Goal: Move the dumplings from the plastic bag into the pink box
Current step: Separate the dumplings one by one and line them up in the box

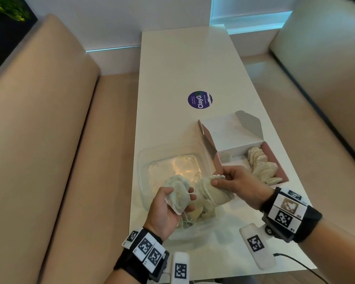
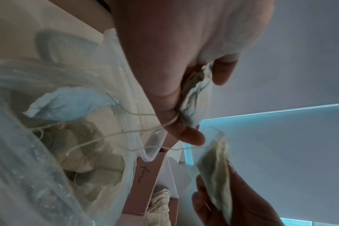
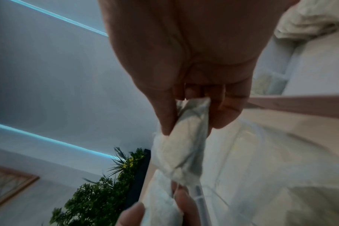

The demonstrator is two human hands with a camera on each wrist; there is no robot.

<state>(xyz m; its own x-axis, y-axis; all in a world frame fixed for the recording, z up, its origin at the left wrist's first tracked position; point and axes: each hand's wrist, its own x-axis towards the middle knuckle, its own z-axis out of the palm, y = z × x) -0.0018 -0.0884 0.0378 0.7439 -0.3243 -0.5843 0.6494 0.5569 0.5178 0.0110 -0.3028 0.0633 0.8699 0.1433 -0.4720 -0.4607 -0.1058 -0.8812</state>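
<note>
White tabletop [image 1: 172, 78] below me: my left hand [image 1: 168, 210] grips a pale dumpling [image 1: 178, 196]; my right hand [image 1: 238, 185] pinches another [image 1: 213, 191]; open pink cardboard box [image 1: 275, 160] at two o'clock.

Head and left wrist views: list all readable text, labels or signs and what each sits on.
"ClayGO": round purple sticker on the white table; its smaller lines are too small to read.
Handwritten word, roughly "flower", not certain: pink box side wall, left wrist view.
Black-and-white square code markers, no words: wristbands and white tags.
Right wrist view: no text.
</note>
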